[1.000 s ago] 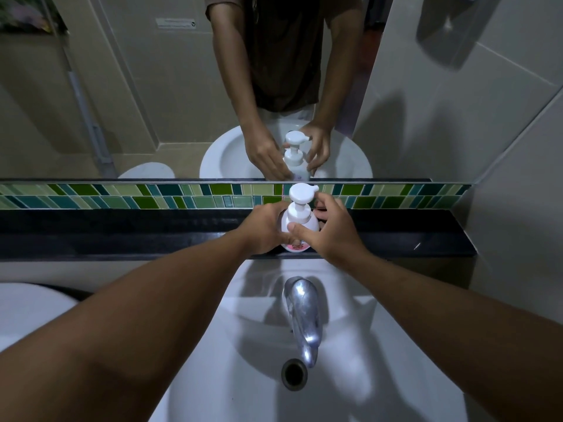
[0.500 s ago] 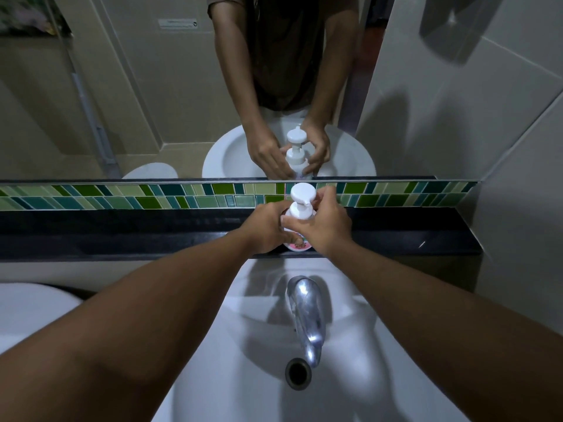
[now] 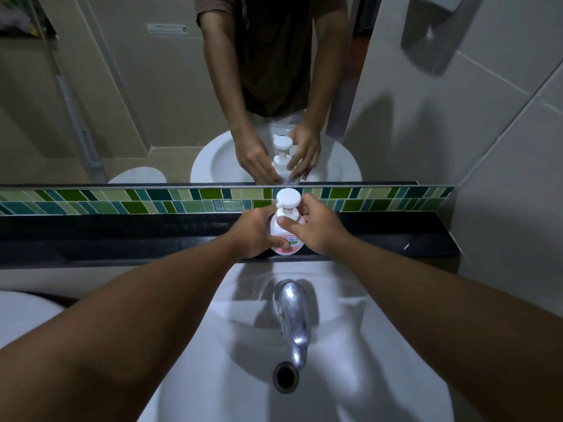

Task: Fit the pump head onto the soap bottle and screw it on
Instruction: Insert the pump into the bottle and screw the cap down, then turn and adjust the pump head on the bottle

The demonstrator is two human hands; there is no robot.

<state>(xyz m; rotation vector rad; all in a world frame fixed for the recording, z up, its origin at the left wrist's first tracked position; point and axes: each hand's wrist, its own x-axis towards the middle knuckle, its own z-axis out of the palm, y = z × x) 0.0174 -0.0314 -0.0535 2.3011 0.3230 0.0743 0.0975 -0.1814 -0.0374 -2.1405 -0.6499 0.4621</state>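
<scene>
A white soap bottle [image 3: 289,243] with a pink label stands upright on the black ledge [image 3: 122,236] behind the basin. The white pump head [image 3: 288,198] sits on top of it, its nozzle pointing left. My left hand [image 3: 254,233] wraps the bottle's left side. My right hand [image 3: 313,228] holds the pump's collar, thumb across the front and fingers behind it. The neck joint is hidden by my fingers.
A chrome tap [image 3: 292,318] juts over the white basin [image 3: 350,360] with its drain hole [image 3: 285,376] just below my hands. A green tile strip [image 3: 152,201] and a mirror [image 3: 137,102] rise behind the ledge. A tiled wall [image 3: 502,178] closes the right.
My right hand has turned on the pump collar, its thumb now lower across the front. The pump nozzle has swung from right to left. The left hand stays on the bottle.
</scene>
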